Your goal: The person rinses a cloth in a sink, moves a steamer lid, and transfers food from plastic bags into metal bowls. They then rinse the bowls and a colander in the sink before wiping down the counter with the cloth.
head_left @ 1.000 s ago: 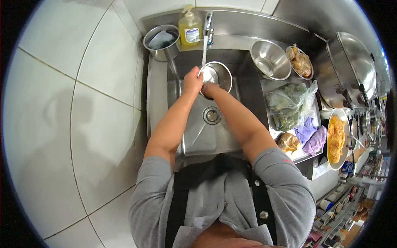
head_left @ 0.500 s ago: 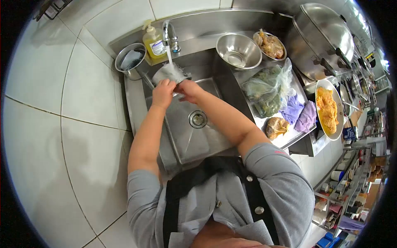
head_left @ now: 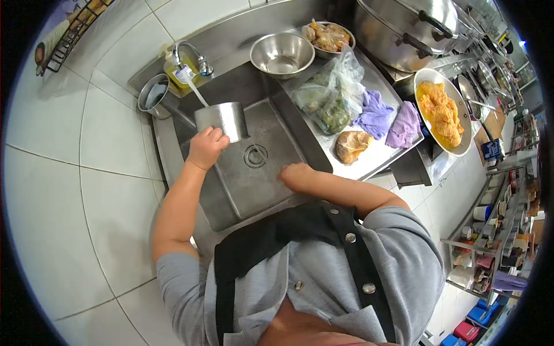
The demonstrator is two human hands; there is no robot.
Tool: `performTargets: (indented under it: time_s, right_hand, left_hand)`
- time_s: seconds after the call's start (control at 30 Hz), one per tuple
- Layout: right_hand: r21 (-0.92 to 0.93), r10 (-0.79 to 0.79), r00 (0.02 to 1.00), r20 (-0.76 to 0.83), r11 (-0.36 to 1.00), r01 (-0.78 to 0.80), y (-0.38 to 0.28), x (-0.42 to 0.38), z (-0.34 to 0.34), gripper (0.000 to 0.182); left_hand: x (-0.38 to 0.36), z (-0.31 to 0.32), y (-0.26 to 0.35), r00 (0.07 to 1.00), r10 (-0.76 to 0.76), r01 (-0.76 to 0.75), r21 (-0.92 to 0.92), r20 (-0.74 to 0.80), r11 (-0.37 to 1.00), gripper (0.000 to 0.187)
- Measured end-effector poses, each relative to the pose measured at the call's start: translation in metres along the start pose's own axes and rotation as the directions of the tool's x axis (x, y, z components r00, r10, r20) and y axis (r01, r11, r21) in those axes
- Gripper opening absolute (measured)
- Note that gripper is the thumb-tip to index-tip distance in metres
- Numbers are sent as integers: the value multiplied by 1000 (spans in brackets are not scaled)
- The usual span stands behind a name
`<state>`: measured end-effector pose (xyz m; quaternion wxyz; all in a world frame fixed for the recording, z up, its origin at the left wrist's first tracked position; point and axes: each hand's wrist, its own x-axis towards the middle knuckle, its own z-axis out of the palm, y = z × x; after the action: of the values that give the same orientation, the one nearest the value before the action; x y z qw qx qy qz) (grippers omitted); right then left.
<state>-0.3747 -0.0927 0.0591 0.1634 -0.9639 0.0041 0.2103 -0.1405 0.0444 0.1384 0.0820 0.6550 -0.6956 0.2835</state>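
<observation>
My left hand point(head_left: 208, 148) grips a stainless steel cylindrical pot point(head_left: 222, 120) by its near edge. The pot is tilted over the sink point(head_left: 248, 193), in the stream from the faucet point(head_left: 187, 51). Its inside is hidden from me. Apart from the pot, my right hand point(head_left: 296, 176) is low over the right front of the sink. Its fingers are curled under, and whatever they may hold is hidden. Between the hands lies the round drain point(head_left: 255, 155).
Behind the sink stand a soap bottle point(head_left: 180, 66) and a metal pan with a sponge point(head_left: 154, 95). To the right are a steel bowl point(head_left: 282, 55), bagged greens point(head_left: 329, 106), purple cloths point(head_left: 375, 115), a small brown bag point(head_left: 352, 146) and a dish of orange food point(head_left: 443, 112).
My right hand has let go of the pot and moved toward me and to the right. The left hand keeps the pot under the water. The view has shifted right.
</observation>
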Motion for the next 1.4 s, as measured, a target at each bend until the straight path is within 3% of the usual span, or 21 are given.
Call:
performTargets:
  time_s: [0.03, 0.17, 0.27, 0.37, 0.43, 0.47, 0.53, 0.57, 0.6, 0.67, 0.7, 0.77, 0.83, 0.97, 1.0, 1.1, 1.13, 1.17, 1.23, 1.3, 1.4]
  right_hand:
    - [6, -1, 1000, -4, 1000, 1, 3, -14, -7, 16]
    - [-38, 30, 891, -453, 998, -53, 31, -71, -35, 19]
    - [-88, 219, 811, -543, 945, -314, 57, -120, -49, 23]
    - [-133, 224, 668, -710, 889, -439, 106, -152, -14, 35]
    - [-78, 232, 682, -693, 917, -391, 122, -166, -9, 34]
    - [29, 240, 709, -663, 955, -296, 140, -167, 1, 36]
    - [114, 225, 702, -675, 973, -203, 157, -169, 3, 38]
    - [111, 225, 700, -678, 972, -205, 167, -166, -1, 38]
    - [315, 280, 606, -745, 948, -51, 178, -160, -1, 33]
    - [617, 500, 426, -754, 762, 198, 174, -160, -15, 22]
    - [807, 660, 470, -585, 527, 266, 164, -169, -34, 17]
    - [841, 719, 440, -539, 425, 335, 173, -177, -58, 17]
    - [810, 788, 322, -525, 345, 475, 182, -182, -78, 16]
    - [783, 780, 114, -616, 590, 197, 228, -184, -102, 18]
    - [798, 799, 110, -591, 558, 229, 243, -178, -101, 21]
    - [789, 794, 63, -604, 607, -95, 273, -158, -99, 39]
    - [815, 822, 59, -566, 569, -108, 267, -155, -103, 50]
    - [791, 790, -64, -610, 602, -108, 273, -143, -98, 34]
    - [762, 769, -20, -639, 629, -156, 279, -134, -100, 29]
    - [834, 840, 158, -519, 538, -122, 285, -127, -103, 28]
    - [656, 718, 222, -660, 694, -296, 293, -108, -100, 31]
  left_hand:
    - [5, -5, 5, 1000, -7, 8, 11, -26, 1000, 10]
    - [20, -17, 21, 999, -29, 29, -1, -18, 1000, 11]
    - [20, -16, 31, 997, -78, 78, 19, -13, 997, 11]
    - [6, -2, 42, 962, -271, 270, 28, 41, 962, 11]
    - [-1, 9, 53, 751, -660, 656, -94, -12, 749, 12]
    - [-3, 11, 60, 614, -785, 782, -206, 85, 589, 11]
    - [-15, 30, 70, 452, -866, 853, -387, 215, 350, 13]
    - [-17, 35, 76, 360, -863, 859, -487, 353, 160, 14]
    - [-5, 29, 92, 272, -824, 762, -635, 497, -131, 14]
    - [21, 16, 112, 282, -687, 656, -657, 670, -371, 20]
    - [35, 12, 125, 304, -629, 598, -657, 716, -459, 22]
    - [54, 20, 142, 362, -552, 574, -646, 751, -503, 24]
    - [74, 30, 159, 448, -438, 569, -627, 779, -532, 30]
    - [114, 42, 198, 499, -300, 604, -575, 813, -552, 19]
    - [118, 50, 205, 526, -282, 594, -584, 802, -553, 17]
    - [129, 63, 217, 592, -249, 555, -612, 766, -564, 17]
    - [134, 59, 217, 573, -215, 590, -579, 791, -563, 18]
    - [138, 57, 216, 551, -181, 624, -547, 814, -559, 20]
    - [142, 52, 213, 553, -156, 644, -539, 818, -542, 22]
    - [147, 46, 208, 500, -119, 678, -473, 858, -563, 24]
    - [145, 57, 189, 485, -163, 729, -501, 859, -468, 27]
